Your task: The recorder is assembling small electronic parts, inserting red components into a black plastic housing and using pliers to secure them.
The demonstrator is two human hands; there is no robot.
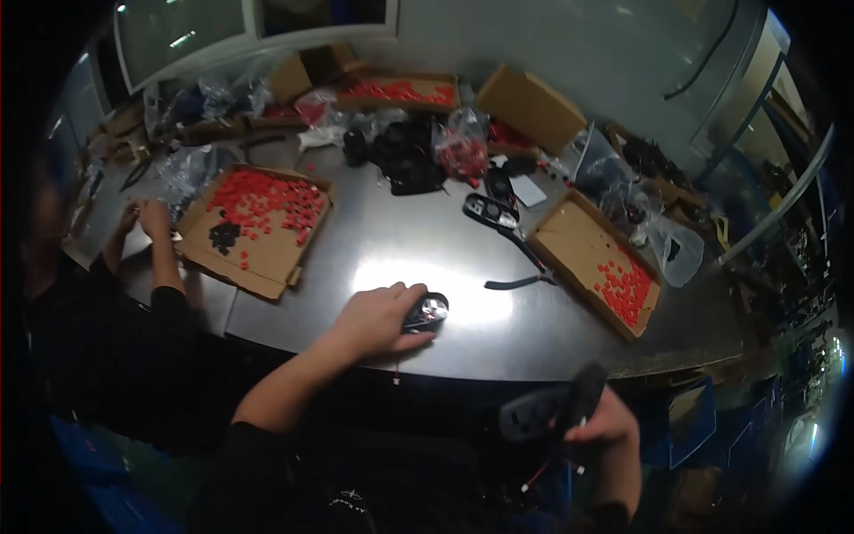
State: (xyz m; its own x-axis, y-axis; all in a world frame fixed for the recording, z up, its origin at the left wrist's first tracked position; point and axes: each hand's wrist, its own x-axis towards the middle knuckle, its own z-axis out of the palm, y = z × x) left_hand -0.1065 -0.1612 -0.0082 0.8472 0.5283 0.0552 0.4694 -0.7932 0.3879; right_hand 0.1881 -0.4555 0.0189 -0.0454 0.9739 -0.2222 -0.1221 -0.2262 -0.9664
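Observation:
At the front edge of the metal table, my left hand [378, 322] is closed round a black oval housing [432, 311] with shiny parts inside. A thin wire with a white plug [397, 381] hangs below that hand, over the edge. My right hand [612, 420] is off the table at the lower right, its fingers closed round a dark elongated housing part [584, 393]. Another dark oval housing [527, 416] shows beside it; whether the hand holds this too is unclear. Red wires with white plugs [527, 487] dangle beneath.
Black-handled pliers [518, 284] and a black oval housing [490, 211] lie mid-table. Cardboard trays of small red pieces stand left [283, 287] and right [569, 245]. Black parts [405, 160], plastic bags [463, 133] and cartons [531, 109] line the back. A co-worker's hands [153, 218] work far left.

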